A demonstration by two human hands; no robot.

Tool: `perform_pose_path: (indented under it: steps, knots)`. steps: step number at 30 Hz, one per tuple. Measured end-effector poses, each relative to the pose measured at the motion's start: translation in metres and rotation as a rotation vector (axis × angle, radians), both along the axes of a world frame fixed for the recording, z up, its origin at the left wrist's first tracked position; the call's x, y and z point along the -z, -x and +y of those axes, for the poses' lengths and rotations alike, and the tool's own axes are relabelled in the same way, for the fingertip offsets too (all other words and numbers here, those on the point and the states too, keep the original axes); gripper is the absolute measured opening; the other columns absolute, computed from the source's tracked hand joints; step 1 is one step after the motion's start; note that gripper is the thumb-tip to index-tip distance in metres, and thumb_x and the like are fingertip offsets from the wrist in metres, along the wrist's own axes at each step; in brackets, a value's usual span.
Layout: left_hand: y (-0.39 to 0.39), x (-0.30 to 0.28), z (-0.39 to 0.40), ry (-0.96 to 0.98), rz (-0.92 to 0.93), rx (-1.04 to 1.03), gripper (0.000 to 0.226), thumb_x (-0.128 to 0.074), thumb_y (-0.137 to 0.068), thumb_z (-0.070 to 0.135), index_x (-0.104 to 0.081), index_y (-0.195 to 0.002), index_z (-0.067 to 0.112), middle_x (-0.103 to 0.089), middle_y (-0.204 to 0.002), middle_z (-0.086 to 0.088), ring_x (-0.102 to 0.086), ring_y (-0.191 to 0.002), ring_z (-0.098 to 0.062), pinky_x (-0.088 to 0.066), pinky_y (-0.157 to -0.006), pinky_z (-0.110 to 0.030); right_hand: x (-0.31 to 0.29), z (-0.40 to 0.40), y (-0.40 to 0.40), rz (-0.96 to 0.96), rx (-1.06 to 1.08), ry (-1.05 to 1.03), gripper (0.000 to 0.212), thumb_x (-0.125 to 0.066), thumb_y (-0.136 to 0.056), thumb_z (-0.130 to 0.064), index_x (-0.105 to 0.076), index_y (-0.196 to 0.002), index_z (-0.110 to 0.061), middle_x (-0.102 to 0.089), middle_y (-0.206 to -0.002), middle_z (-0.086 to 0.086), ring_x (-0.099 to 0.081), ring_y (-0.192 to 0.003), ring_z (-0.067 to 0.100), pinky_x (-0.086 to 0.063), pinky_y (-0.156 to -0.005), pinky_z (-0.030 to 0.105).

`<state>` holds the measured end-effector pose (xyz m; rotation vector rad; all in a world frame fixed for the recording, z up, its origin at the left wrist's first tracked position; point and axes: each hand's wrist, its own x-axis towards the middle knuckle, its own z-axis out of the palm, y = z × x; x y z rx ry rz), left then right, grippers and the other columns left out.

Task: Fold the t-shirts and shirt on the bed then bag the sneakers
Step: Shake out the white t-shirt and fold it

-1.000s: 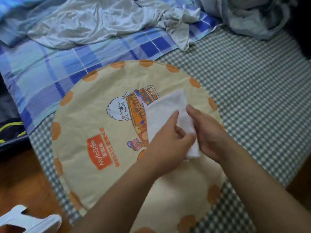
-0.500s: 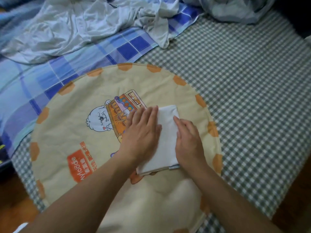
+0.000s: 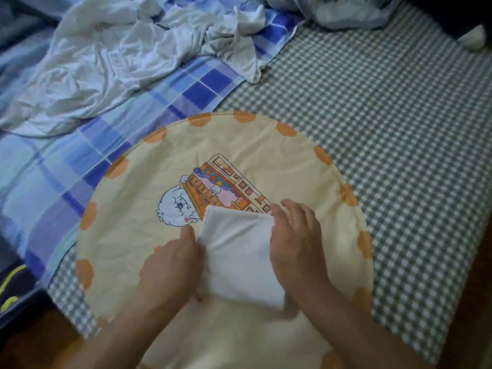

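Holding a small folded white garment (image 3: pixel 239 257) between both hands, right at the near edge of the bed — that's where I am. My left hand (image 3: pixel 170 270) has its grip curled onto the left edge of the bundle, thumb up by the top corner. My right hand (image 3: pixel 295 243) is wrapped over the right edge, fingers bent round the top right corner. Both grips are holding cloth, neither is free. The bundle sits on, or just above, the round cream mat (image 3: pixel 266 145) with the orange scallops and the cartoon print; I can't tell whether it's lifted clear.

This piece looks folded down to its last shape, so I judge this as the finishing step on it. Next calls for setting it flat to one side and letting go with both hands.

Further out, the green checked sheet (image 3: pixel 386 129) runs off to the right, the blue plaid cover (image 3: pixel 53 161) to the left. On that plaid lies a crumpled pale shirt (image 3: pixel 106 62), unfolded — that's the next reach, up and left. More rumpled fabric (image 3: pixel 343 9) sits at the far edge. No sneakers in clear view, so bagging is some way off.
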<state>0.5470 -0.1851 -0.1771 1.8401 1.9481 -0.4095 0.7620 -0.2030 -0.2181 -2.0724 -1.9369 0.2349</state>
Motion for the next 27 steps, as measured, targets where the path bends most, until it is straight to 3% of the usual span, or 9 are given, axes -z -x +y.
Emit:
perform_pose_path:
  steps: [2, 4, 7, 10, 13, 16, 21, 24, 27]
  knots:
    - [0.006, 0.005, -0.008, -0.269, -0.023, 0.15, 0.032, -0.063, -0.089, 0.013, -0.053, -0.12, 0.014, -0.06, -0.107, -0.011, -0.057, -0.099, -0.037, -0.05, -0.078, -0.046, -0.003, -0.029, 0.029, -0.001, -0.061, -0.01, 0.046, -0.056, -0.094, -0.013, -0.057, -0.14, -0.012, -0.051, -0.147, 0.012, -0.043, -0.138, 0.036, -0.035, -0.114, 0.049]
    - [0.004, 0.029, -0.005, -0.432, -0.195, 0.363, 0.051, -0.06, -0.093, 0.023, -0.052, -0.142, 0.015, -0.052, -0.141, -0.018, -0.045, -0.131, -0.042, -0.037, -0.103, -0.051, 0.01, -0.05, 0.048, -0.023, -0.033, 0.067, 0.05, -0.044, -0.102, -0.029, -0.048, -0.149, -0.014, -0.039, -0.158, 0.01, -0.03, -0.148, 0.035, -0.027, -0.119, 0.052]
    - [-0.005, 0.069, 0.008, -0.239, -0.276, 0.559, 0.065, -0.024, -0.104, 0.053, -0.024, -0.16, 0.021, -0.021, -0.167, -0.013, -0.002, -0.157, -0.034, -0.006, -0.124, -0.048, 0.037, -0.061, 0.058, -0.085, 0.205, 0.2, 0.062, -0.035, -0.104, -0.046, -0.035, -0.156, -0.012, -0.028, -0.165, 0.009, -0.023, -0.151, 0.036, -0.03, -0.118, 0.055]
    - [0.001, 0.094, 0.015, -0.174, -0.283, 0.564, 0.073, -0.015, -0.101, 0.061, -0.008, -0.163, 0.022, -0.004, -0.17, -0.01, 0.013, -0.156, -0.031, 0.002, -0.125, -0.047, 0.052, -0.061, 0.063, -0.115, 0.262, 0.272, 0.069, -0.036, -0.101, -0.05, -0.032, -0.157, -0.01, -0.025, -0.165, 0.012, -0.024, -0.151, 0.037, -0.029, -0.118, 0.054]
    - [0.004, 0.077, 0.001, -0.17, -0.352, 0.336, 0.067, -0.027, -0.103, 0.055, -0.012, -0.162, 0.026, -0.001, -0.169, -0.015, 0.002, -0.154, -0.033, -0.011, -0.123, -0.047, 0.04, -0.057, 0.066, -0.056, 0.405, 0.317, 0.071, -0.034, -0.097, -0.056, -0.03, -0.158, -0.019, -0.021, -0.163, 0.021, -0.024, -0.148, 0.04, -0.025, -0.119, 0.051]
    - [0.005, 0.053, -0.02, -0.104, -0.463, 0.078, 0.06, -0.043, -0.103, 0.045, -0.022, -0.158, 0.037, -0.021, -0.158, -0.015, -0.033, -0.133, -0.037, -0.033, -0.11, -0.047, 0.018, -0.042, 0.069, 0.143, 0.6, 0.503, 0.063, -0.041, -0.1, -0.052, -0.022, -0.158, -0.036, -0.018, -0.163, 0.016, -0.022, -0.144, 0.037, -0.019, -0.119, 0.044]
    - [0.025, 0.031, 0.01, 0.342, -0.74, -0.119, 0.069, -0.061, -0.099, 0.034, -0.026, -0.158, 0.042, -0.034, -0.15, -0.007, -0.052, -0.123, -0.027, -0.043, -0.1, -0.032, 0.002, -0.043, 0.059, 0.727, 0.666, 0.457, 0.046, -0.062, -0.097, -0.026, -0.049, -0.14, -0.037, -0.049, -0.142, 0.012, -0.052, -0.124, 0.025, -0.04, -0.106, 0.034]
    - [0.06, 0.014, -0.003, 0.573, -1.036, -0.384, 0.065, -0.081, -0.083, 0.027, -0.055, -0.14, 0.047, -0.052, -0.147, 0.002, -0.064, -0.118, -0.022, -0.054, -0.1, -0.041, -0.03, -0.074, 0.066, 1.256, 0.73, 0.47, 0.03, -0.063, -0.097, -0.009, -0.06, -0.119, -0.028, -0.066, -0.126, 0.012, -0.07, -0.101, 0.025, -0.059, -0.081, 0.039]
    - [0.104, -0.013, -0.049, 0.515, -1.17, -0.534, 0.044, -0.082, -0.082, 0.016, -0.071, -0.118, 0.038, -0.062, -0.133, -0.001, -0.069, -0.107, -0.022, -0.059, -0.092, -0.043, -0.058, -0.113, 0.101, 1.439, 0.715, 0.515, 0.031, -0.061, -0.097, -0.006, -0.059, -0.124, -0.021, -0.071, -0.12, 0.01, -0.073, -0.098, 0.029, -0.06, -0.068, 0.038]
